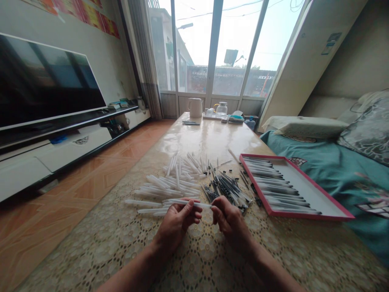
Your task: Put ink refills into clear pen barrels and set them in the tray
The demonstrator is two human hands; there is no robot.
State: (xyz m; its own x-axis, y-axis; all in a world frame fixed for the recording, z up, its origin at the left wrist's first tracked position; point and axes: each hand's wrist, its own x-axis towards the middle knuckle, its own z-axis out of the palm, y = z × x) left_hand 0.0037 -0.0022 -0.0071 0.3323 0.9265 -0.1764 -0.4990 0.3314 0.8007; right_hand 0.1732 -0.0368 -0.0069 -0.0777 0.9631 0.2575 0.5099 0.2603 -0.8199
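Observation:
Between my hands lies a white pen barrel [199, 205], held level above the table. My left hand [179, 221] is closed on its middle, thumb on top. The fingers of my right hand [229, 219] pinch its right end; whether they also hold a small part there is hidden. Beyond my left hand spreads a loose pile of white pen barrels [173, 184]. Past my right hand is a heap of dark pen refills [226, 184] with small black caps scattered about. To the right, a pink-rimmed tray [322, 190] holds a row of black-and-clear pens [279, 186].
The long table [212, 259] has a lace-patterned cover. At its far end stand a pale kettle [195, 108], a glass jug [221, 109] and a tissue pack [236, 117]. A teal-covered sofa [306, 152] runs along the right, a television cabinet [79, 146] along the left.

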